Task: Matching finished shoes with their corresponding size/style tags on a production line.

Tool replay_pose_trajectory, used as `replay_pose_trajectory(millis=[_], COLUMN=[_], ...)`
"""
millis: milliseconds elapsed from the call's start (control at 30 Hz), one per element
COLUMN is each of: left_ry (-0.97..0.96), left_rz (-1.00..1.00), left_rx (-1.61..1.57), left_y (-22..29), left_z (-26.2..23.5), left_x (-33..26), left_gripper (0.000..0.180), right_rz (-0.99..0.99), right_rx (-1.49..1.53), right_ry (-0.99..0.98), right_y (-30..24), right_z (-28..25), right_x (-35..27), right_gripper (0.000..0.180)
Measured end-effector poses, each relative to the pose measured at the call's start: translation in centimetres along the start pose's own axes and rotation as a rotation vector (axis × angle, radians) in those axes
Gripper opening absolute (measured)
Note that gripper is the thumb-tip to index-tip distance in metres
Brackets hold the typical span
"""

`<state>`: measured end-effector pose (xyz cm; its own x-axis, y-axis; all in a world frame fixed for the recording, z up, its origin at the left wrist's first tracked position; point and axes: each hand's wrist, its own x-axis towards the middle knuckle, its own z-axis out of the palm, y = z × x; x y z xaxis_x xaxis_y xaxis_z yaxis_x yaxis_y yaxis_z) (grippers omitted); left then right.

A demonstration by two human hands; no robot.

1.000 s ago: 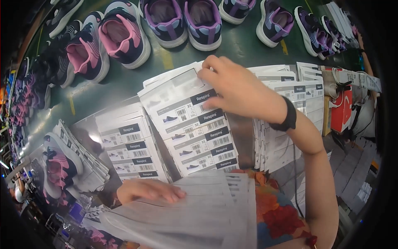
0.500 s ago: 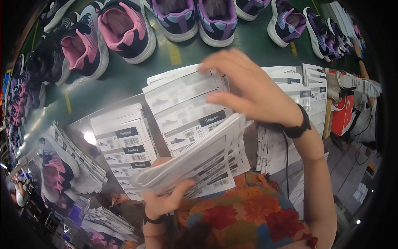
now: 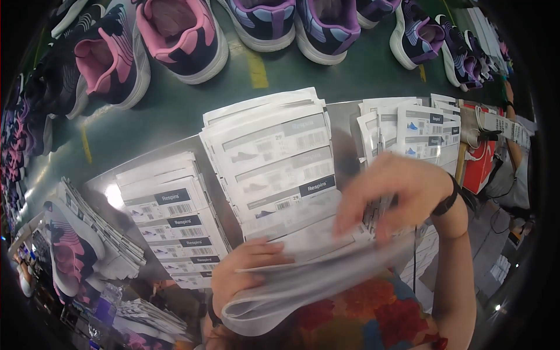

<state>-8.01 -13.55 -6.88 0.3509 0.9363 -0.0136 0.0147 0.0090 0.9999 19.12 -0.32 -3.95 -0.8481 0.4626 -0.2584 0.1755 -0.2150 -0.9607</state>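
Note:
My left hand (image 3: 248, 271) is closed on a bent sheaf of printed label sheets (image 3: 274, 309), blurred by motion and bowed into a loop at its left end. Its fingertips lie over the front of a tall stack of white label sheets (image 3: 277, 137) printed with grey shoe pictures and barcodes. Over the right end of the sheaf hangs my right hand (image 3: 402, 189), with a dark band at the wrist. Its fingers point down, apart and smeared, with nothing seen between them; whether they touch the paper I cannot tell.
To the left stands another stack of label sheets (image 3: 169, 216); more label sheets (image 3: 423, 131) stand at the right. Pink-trimmed shoes (image 3: 181, 41) and purple-trimmed shoes (image 3: 329, 29) line the green table (image 3: 163, 111). A red box (image 3: 478, 169) and cables are at far right.
My right hand has moved down and to the right, off the top of the middle stack. The sheaf in my left hand has dropped nearer my body, uncovering more of that stack.

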Motion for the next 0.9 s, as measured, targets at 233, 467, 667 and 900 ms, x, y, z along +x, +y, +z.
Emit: replay_pose_trajectory(millis=[233,467,667,900], left_ry=[-0.114,0.826,-0.111,-0.110], left_rz=[-0.060,-0.394,0.030,-0.096], left_rx=[0.297,-0.039,-0.002,0.151], left_y=[2.6,2.3,0.7,1.2], left_z=[-0.2,3.3,-1.2,-1.8], left_x=[0.8,1.2,0.2,0.2], left_gripper=[0.033,0.057,0.025,0.022], right_rz=[-0.023,-0.186,0.208,-0.049], right_rx=[-1.034,-0.307,-0.050,-1.066], right_ry=[0.615,0.121,0.217,0.549], right_y=[3.8,2.0,1.3,3.9], right_z=[-1.1,-1.8,-1.5,-0.9], right_x=[2.9,1.3,2.0,4.6], right_gripper=[0.025,0.019,0.023,0.037])
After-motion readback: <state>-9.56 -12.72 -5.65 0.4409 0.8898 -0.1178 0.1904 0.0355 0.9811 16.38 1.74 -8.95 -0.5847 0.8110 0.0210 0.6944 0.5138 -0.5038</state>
